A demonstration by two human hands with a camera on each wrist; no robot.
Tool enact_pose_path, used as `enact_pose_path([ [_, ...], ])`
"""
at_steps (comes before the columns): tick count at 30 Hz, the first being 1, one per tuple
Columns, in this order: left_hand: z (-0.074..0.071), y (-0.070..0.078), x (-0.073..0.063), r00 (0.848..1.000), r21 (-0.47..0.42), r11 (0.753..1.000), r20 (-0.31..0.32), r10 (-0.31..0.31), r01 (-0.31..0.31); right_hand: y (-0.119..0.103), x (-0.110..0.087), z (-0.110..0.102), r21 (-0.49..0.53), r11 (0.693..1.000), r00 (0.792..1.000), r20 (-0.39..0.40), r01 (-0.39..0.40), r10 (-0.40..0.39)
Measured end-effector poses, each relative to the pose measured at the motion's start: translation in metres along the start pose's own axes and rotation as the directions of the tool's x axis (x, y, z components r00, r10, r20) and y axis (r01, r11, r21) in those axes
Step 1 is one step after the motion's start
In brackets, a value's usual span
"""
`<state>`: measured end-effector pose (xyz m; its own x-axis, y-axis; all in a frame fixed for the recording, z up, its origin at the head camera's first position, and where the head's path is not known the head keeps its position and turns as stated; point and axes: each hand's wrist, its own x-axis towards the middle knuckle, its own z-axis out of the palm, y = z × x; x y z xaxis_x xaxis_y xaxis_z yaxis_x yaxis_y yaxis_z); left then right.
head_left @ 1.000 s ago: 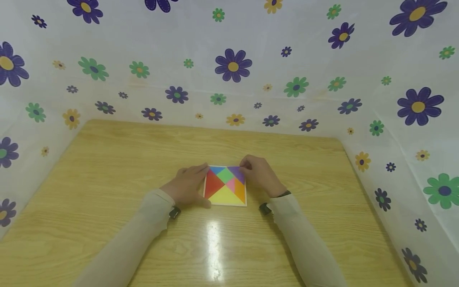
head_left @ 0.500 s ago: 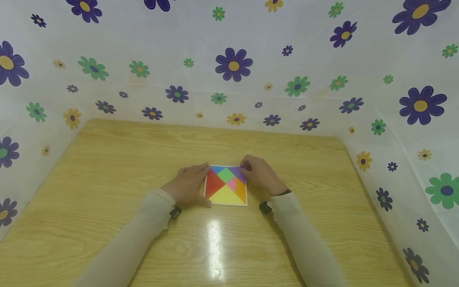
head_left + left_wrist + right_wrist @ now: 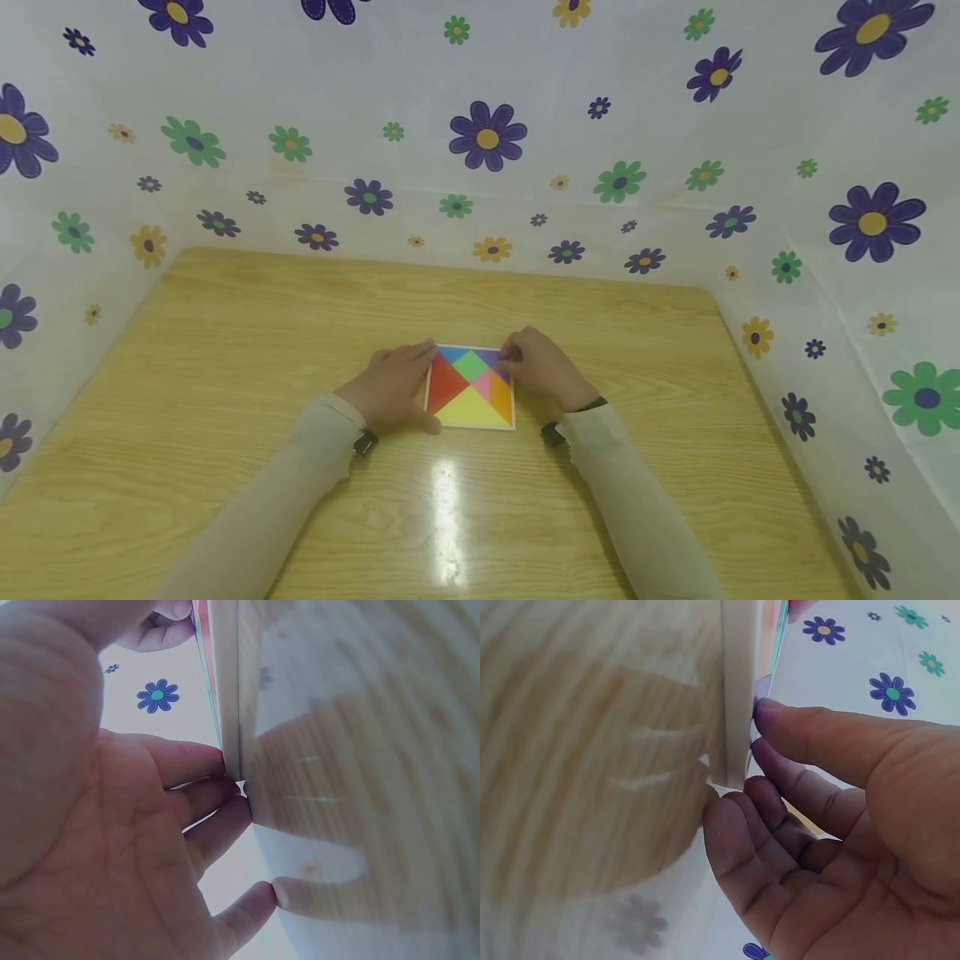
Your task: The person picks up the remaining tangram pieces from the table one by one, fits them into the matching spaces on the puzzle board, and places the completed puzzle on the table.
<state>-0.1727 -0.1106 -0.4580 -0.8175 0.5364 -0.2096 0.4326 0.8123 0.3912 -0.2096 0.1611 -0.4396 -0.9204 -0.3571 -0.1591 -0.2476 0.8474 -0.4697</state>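
Note:
A square tangram tray [image 3: 480,429] with a pale wooden rim lies flat on the table, filled with coloured pieces. My left hand [image 3: 390,387] rests along its left side, fingers fairly straight at the far left corner and thumb at the near left corner. In the left wrist view, the left fingertips touch the tray's side [image 3: 229,690] and the table. At the far right corner, my right hand [image 3: 546,367] pinches the purple triangle piece [image 3: 489,357] between thumb and index finger. The right wrist view shows a purple edge [image 3: 763,686] standing slightly above the rim; the fingers hide the rest.
The wooden table [image 3: 300,308] spreads around the tray on all sides. White flower-printed cloth [image 3: 420,167] walls it in at the back, left and right. A bright light reflection [image 3: 447,525] lies in front of the tray.
My right fingertips have shifted slightly inward over the purple piece and cover more of its corner. The left hand and the tray stay in place.

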Motion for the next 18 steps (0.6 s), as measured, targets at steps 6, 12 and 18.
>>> enact_pose_path([
  [6, 0.0010, 0.0005, 0.0003, 1.000, -0.001, 1.000, -0.001, -0.005, 0.005, -0.0054, -0.0050, -0.0032, -0.030, 0.999, 0.999, -0.010, -0.043, 0.042],
  [12, 0.0003, 0.0018, -0.0007, 1.000, -0.001, 1.000, -0.003, -0.002, 0.002, -0.0076, -0.0085, -0.0060, -0.033, 0.996, 0.996, -0.015, -0.089, 0.088],
  [18, 0.0007, 0.0016, -0.0008, 1.000, 0.000, 1.000, 0.006, -0.008, 0.008, -0.0106, -0.0097, -0.0058, -0.049, 0.996, 0.997, -0.006, -0.081, 0.081],
])
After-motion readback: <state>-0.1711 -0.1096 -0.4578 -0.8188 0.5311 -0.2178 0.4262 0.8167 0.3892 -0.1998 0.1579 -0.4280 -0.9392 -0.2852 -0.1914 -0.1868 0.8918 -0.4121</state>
